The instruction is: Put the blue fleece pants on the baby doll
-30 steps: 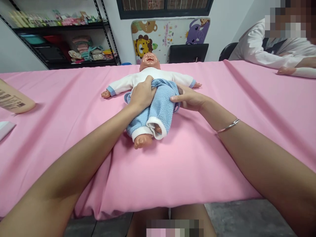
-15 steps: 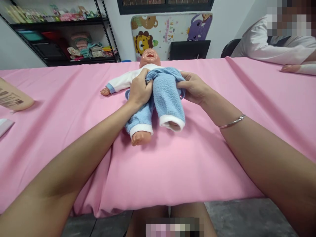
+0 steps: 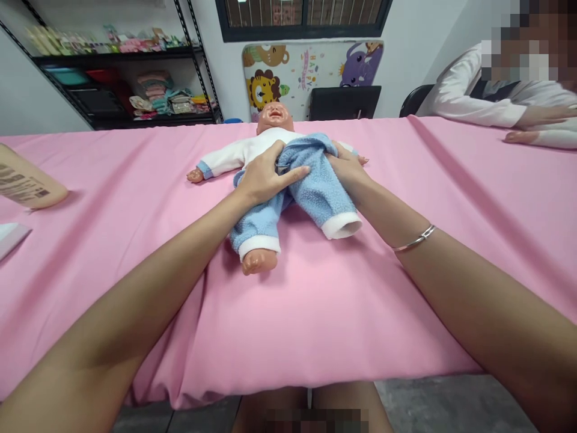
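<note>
A baby doll point(image 3: 274, 117) in a white top lies on its back on the pink-covered table point(image 3: 342, 313), head at the far side. Fuzzy light-blue trousers point(image 3: 315, 186) with white cuffs are on its lower body. Out of the cuff on the left pokes a bare foot point(image 3: 259, 261); the cuff on the right shows no foot. My left hand point(image 3: 265, 174) grips the trousers near the waist, its thumb stretched across the cloth. On the other side my right hand point(image 3: 347, 168) holds the bunched waistband, its fingertips partly hidden by fabric.
A beige bottle point(image 3: 31, 180) lies at the left, with a white packet point(image 3: 11, 237) nearer me. Behind the table are a black shelf point(image 3: 121, 57) and a dark monitor-like panel point(image 3: 345, 103). A person in white sleeves point(image 3: 478, 111) leans on the table at the far right.
The trouser leg on the right has swung outward to the right. My left thumb now stretches over the cloth, and my right hand has gone further in behind the waistband.
</note>
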Action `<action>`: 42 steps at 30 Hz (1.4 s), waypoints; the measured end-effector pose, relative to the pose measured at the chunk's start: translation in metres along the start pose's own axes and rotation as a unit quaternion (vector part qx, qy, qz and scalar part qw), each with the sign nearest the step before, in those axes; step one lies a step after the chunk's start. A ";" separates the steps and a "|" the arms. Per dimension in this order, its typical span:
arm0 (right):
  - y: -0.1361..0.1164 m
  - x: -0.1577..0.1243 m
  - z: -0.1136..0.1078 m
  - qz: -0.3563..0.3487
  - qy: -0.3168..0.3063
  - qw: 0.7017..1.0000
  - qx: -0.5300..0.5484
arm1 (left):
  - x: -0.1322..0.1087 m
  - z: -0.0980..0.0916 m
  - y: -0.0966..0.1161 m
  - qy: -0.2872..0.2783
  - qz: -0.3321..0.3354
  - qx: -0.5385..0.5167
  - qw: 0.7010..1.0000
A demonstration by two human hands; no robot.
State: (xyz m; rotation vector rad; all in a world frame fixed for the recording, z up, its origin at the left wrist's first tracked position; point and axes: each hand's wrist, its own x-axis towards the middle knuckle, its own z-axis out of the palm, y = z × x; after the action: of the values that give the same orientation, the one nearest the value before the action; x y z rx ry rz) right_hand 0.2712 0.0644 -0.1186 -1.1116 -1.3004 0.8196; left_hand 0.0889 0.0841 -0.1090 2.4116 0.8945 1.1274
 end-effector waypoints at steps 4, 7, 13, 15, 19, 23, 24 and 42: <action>-0.008 -0.005 0.005 0.052 0.044 0.998 0.014 | 0.005 0.005 -0.003 -0.010 0.017 -0.044 0.999; -0.006 -0.007 0.004 0.059 0.044 0.996 0.043 | 0.008 0.007 -0.007 0.027 -0.019 -0.075 0.997; 0.001 -0.012 -0.012 0.115 -0.164 0.972 0.123 | 0.013 0.003 -0.012 0.085 -0.073 -0.119 0.987; -0.001 -0.015 -0.017 0.100 -0.274 0.948 0.126 | 0.015 0.000 -0.013 0.100 -0.093 -0.121 0.983; -0.005 -0.019 -0.018 0.077 -0.346 0.933 0.067 | 0.017 -0.004 -0.014 0.092 -0.121 -0.126 0.980; -0.005 -0.017 -0.011 0.060 -0.270 0.961 -0.004 | 0.018 -0.004 -0.011 0.084 -0.122 -0.134 0.980; -0.003 -0.016 -0.010 0.046 -0.242 0.969 -0.016 | 0.018 -0.003 -0.011 0.090 -0.127 -0.132 0.979; 0.010 -0.002 -0.020 0.092 -0.077 0.978 0.172 | 0.008 0.001 -0.016 0.091 -0.049 -0.005 0.995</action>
State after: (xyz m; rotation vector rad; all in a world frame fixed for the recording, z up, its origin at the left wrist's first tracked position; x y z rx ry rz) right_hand 0.2914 0.0623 -0.1273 -0.9127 -1.1355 1.2393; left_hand 0.0867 0.1013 -0.1138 2.2571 1.0484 1.3261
